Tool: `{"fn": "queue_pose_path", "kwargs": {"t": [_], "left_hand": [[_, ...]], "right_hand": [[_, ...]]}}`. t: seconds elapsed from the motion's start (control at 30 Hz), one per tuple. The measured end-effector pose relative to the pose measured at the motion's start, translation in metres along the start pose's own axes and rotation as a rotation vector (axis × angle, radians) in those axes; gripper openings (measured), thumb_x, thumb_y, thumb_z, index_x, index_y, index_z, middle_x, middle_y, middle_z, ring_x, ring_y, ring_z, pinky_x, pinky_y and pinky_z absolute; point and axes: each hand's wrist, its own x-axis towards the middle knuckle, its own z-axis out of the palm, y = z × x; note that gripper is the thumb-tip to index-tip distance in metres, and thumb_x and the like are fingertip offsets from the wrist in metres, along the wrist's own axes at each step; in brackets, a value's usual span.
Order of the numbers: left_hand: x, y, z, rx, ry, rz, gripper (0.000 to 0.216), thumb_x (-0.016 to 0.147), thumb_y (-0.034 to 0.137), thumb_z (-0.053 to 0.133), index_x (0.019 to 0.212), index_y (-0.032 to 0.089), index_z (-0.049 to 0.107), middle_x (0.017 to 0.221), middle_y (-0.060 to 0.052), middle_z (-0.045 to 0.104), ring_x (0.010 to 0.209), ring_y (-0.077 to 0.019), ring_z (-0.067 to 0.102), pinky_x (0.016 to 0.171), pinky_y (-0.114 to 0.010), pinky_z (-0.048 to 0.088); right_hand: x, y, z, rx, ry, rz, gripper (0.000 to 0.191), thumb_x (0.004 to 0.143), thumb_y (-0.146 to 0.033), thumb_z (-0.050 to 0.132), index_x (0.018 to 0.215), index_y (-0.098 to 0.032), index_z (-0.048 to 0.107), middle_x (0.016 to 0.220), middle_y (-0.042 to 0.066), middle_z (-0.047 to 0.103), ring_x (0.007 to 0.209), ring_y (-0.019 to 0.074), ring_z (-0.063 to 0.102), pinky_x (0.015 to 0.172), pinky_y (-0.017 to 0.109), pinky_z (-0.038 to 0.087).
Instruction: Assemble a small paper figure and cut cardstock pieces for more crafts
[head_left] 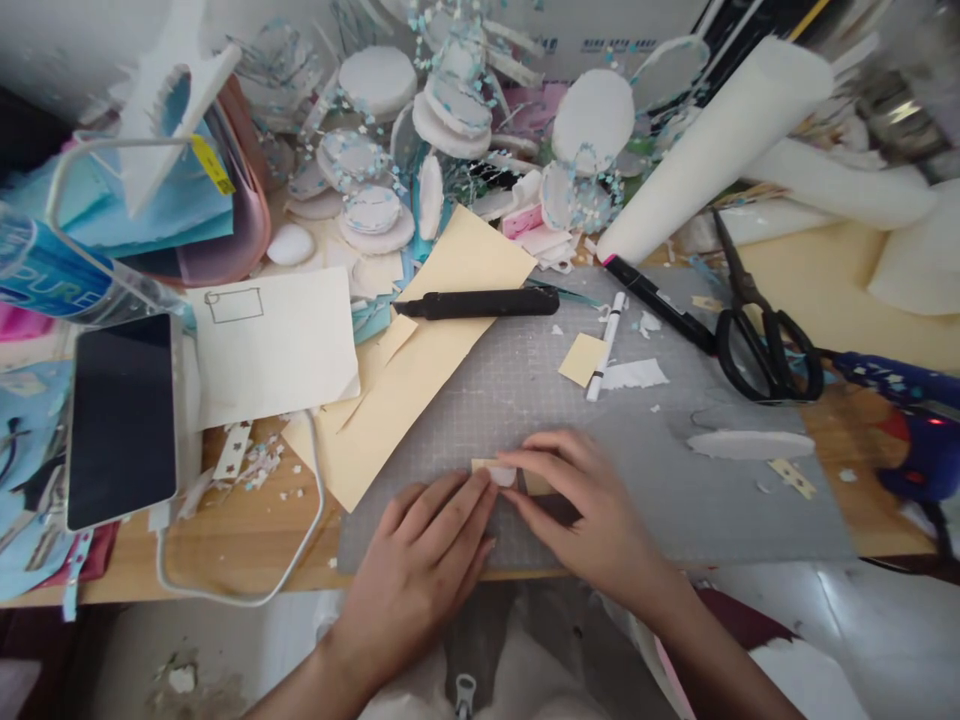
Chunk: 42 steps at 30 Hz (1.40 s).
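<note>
My left hand point(424, 555) and my right hand point(581, 505) meet over a small cream paper piece point(496, 470) on the grey cutting mat point(675, 490) near the table's front edge. The fingertips of both hands press and pinch this piece, which is mostly hidden under them. A larger cream sheet point(424, 360) lies just beyond my left hand. A black utility knife point(480, 303) rests across that sheet.
Black scissors point(761, 335), a white pen point(606, 345) and a blue glue gun point(911, 425) lie to the right. A phone point(121, 420) with a white cable sits at left. Several white foam discs point(592, 120) and a white roll point(712, 145) crowd the back.
</note>
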Motion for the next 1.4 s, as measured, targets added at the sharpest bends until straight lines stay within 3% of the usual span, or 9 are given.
{"fn": "queue_pose_path", "kwargs": {"t": [0.17,0.3,0.4,0.53,0.77,0.93,1.03,1.4], "left_hand": [[-0.001,-0.001,-0.001,-0.009,-0.001,0.011,0.031,0.097,0.016,0.049,0.126,0.009,0.06,0.124,-0.009,0.069,0.111,-0.0227,0.061,0.094,-0.036,0.038],[0.001,0.0,-0.001,0.001,0.008,-0.016,0.031,0.096,0.016,0.05,0.124,0.011,0.062,0.122,-0.008,0.07,0.109,-0.0225,0.063,0.092,-0.036,0.037],[0.003,0.001,-0.001,-0.003,0.018,-0.029,0.03,0.096,0.016,0.05,0.123,0.012,0.063,0.121,-0.007,0.071,0.108,-0.0222,0.063,0.092,-0.036,0.037],[0.004,0.002,0.001,-0.002,0.021,-0.026,0.03,0.096,0.016,0.05,0.123,0.01,0.063,0.121,-0.008,0.071,0.107,-0.0234,0.063,0.092,-0.038,0.036],[0.002,0.003,0.002,-0.003,0.04,-0.033,0.029,0.095,0.016,0.053,0.122,0.01,0.063,0.121,-0.008,0.071,0.108,-0.024,0.061,0.094,-0.039,0.036],[0.001,0.002,-0.001,-0.072,0.032,-0.052,0.031,0.094,0.016,0.054,0.124,0.011,0.062,0.124,-0.007,0.07,0.11,-0.0229,0.06,0.096,-0.038,0.035],[0.0,0.002,-0.002,-0.095,0.035,-0.043,0.03,0.093,0.015,0.054,0.123,0.01,0.062,0.125,-0.008,0.069,0.11,-0.0228,0.06,0.096,-0.038,0.035],[-0.008,-0.003,-0.002,-0.183,0.056,-0.001,0.031,0.09,0.008,0.054,0.12,0.008,0.062,0.12,-0.012,0.07,0.119,-0.0238,0.056,0.1,-0.039,0.035]], "right_hand": [[0.002,-0.001,0.0,0.019,0.02,-0.018,0.018,0.094,-0.015,0.054,0.1,-0.023,0.068,0.098,0.005,0.062,0.091,0.0174,0.059,0.08,0.035,0.05],[-0.006,0.001,-0.008,-0.005,0.032,0.002,0.022,0.093,-0.016,0.054,0.11,-0.024,0.065,0.104,0.006,0.06,0.097,0.0184,0.06,0.083,0.034,0.052],[-0.019,0.007,-0.017,-0.144,0.076,0.066,0.024,0.092,-0.022,0.058,0.115,-0.023,0.062,0.109,0.008,0.056,0.101,0.0226,0.058,0.086,0.04,0.05],[-0.03,0.014,-0.024,-0.241,0.075,0.164,0.015,0.091,-0.028,0.06,0.104,-0.022,0.063,0.106,0.009,0.055,0.097,0.0261,0.057,0.084,0.045,0.048],[-0.019,0.009,-0.03,-0.038,-0.005,0.308,0.008,0.087,-0.019,0.061,0.091,-0.023,0.055,0.099,0.004,0.057,0.097,0.0236,0.054,0.085,0.041,0.043],[-0.016,0.003,-0.029,0.412,-0.022,0.356,0.013,0.091,-0.018,0.058,0.084,-0.025,0.049,0.09,-0.003,0.059,0.087,0.0141,0.058,0.08,0.028,0.045],[-0.011,-0.001,-0.023,0.532,-0.05,0.383,0.009,0.091,-0.02,0.059,0.089,-0.027,0.053,0.087,-0.004,0.058,0.084,0.0117,0.058,0.077,0.023,0.046],[0.009,-0.014,-0.005,0.21,-0.055,0.381,0.008,0.088,-0.015,0.058,0.085,-0.023,0.058,0.079,-0.003,0.06,0.074,0.0127,0.054,0.069,0.025,0.042]]}}
